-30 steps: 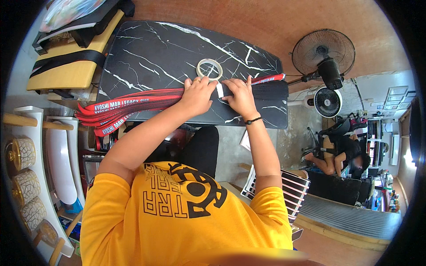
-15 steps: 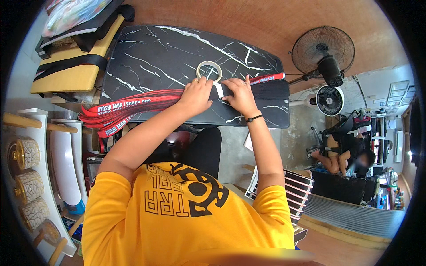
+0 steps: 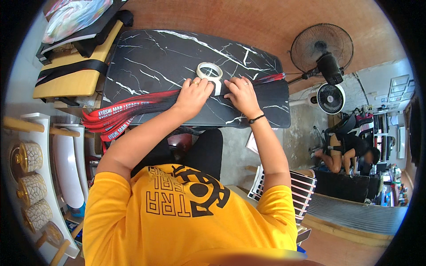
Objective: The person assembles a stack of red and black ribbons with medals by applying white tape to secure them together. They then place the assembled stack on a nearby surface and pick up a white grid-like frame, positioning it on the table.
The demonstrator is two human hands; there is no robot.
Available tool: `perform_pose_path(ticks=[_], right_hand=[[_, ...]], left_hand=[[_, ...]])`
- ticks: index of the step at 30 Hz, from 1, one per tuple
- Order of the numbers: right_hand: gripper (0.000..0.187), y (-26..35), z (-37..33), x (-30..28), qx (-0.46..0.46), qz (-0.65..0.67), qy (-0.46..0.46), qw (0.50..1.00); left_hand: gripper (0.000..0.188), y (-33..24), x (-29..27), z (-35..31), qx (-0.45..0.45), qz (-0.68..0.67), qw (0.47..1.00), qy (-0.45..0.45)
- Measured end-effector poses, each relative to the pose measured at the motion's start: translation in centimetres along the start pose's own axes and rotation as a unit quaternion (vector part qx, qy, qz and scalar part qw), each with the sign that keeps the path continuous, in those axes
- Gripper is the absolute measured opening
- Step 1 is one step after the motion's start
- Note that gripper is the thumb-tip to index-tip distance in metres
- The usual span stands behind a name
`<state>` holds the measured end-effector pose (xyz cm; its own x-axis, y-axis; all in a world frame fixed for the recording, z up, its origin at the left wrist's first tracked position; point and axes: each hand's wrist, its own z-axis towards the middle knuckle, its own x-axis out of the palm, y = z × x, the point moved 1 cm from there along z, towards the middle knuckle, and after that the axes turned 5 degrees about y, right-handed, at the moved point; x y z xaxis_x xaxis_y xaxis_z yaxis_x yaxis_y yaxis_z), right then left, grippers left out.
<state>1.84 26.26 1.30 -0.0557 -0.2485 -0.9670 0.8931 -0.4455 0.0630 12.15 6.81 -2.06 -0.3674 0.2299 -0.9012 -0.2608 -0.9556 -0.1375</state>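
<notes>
A long bundle of red and black printed straps (image 3: 122, 111) lies across the black marble-patterned table (image 3: 155, 57). My left hand (image 3: 195, 97) is closed around it left of the middle, fingers curled over the far side. Right of the middle, my right hand (image 3: 242, 96) grips the same bundle, its thumb on the near side. Between the hands a pale tape strip (image 3: 217, 90) crosses the bundle and joins the tape roll (image 3: 209, 78) just beyond it. The bundle's right part looks mostly black, with some red at the far edge. My palms hide the straps beneath them.
A standing fan (image 3: 322, 48) and a white fan (image 3: 330, 99) are right of the table. A yellow padded bench (image 3: 66, 84) stands at the left, near a white shelf with patterned jars (image 3: 33, 164). Another person (image 3: 350, 148) sits farther off at the right.
The bundle has turned between my hands, so more black and less red shows. The tape strip now curves from the roll onto the bundle. Both hands remain around the straps.
</notes>
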Motion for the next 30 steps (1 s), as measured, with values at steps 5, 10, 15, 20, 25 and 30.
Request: perform_pose_path(ticks=[5,10,15,20,25,30], right_hand=[[0.042,0.0,-1.6,1.1,0.000,0.069,-0.007,0.998],[0.064,0.0,-0.7,-0.2,0.048,0.072,0.040,0.995],[0.070,-1.1,2.1,-0.8,0.059,0.058,0.176,0.981],[0.059,-2.0,3.2,-0.6,0.009,0.077,0.183,0.980],[0.055,-0.9,1.0,-0.6,-0.032,0.055,0.063,0.996],[0.056,-0.6,-0.6,-0.8,-0.020,0.109,0.022,0.994]], left_hand=[[0.039,-0.6,1.0,-1.2,0.006,-0.014,0.999,-0.043],[0.052,-0.6,0.1,-0.5,-0.091,-0.097,0.991,-0.002],[0.059,0.4,-1.5,1.0,-0.172,-0.102,0.976,0.082],[0.050,1.1,-1.6,1.5,-0.126,-0.119,0.975,0.139],[0.044,0.2,-0.6,0.0,-0.058,-0.071,0.994,0.060],[0.040,-0.9,0.6,-1.1,-0.019,-0.001,1.000,-0.004]])
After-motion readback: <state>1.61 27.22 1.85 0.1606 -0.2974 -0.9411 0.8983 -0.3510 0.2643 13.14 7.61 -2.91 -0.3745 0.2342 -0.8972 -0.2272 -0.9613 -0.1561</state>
